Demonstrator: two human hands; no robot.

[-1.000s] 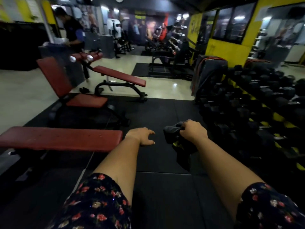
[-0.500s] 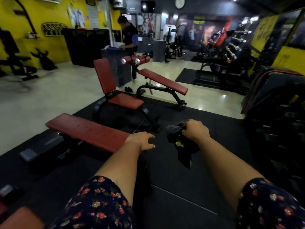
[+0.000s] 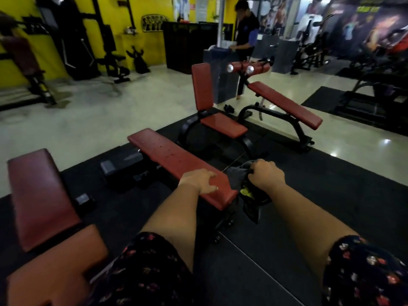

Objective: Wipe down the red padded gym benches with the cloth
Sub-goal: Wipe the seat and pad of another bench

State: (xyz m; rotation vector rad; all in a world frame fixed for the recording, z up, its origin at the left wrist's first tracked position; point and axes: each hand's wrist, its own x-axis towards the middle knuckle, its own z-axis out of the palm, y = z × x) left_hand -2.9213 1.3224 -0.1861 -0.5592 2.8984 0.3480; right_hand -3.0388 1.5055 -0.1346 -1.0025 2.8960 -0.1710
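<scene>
Getting set to wipe looks like the step in hand, since the cloth has not yet met the pad. The left hand (image 3: 199,181) rests on the near end of the flat red bench (image 3: 172,155), its fingers relaxed and slightly bent on the padded surface, holding nothing. Just off that same end, at the bench's right side, the right hand (image 3: 266,175) has its fingers curled tight round the bunched dark cloth (image 3: 251,208). The cloth hangs below the fist; whether it brushes the bench's edge I cannot tell. Small specks or droplets (image 3: 159,146) dot the bench's far half. The next move, I judge, calls for bringing the cloth over onto the surface and drawing it along the length. Beyond the bench's far end stand an upright-backed bench (image 3: 223,124) and a sloping bench (image 3: 284,107).
</scene>
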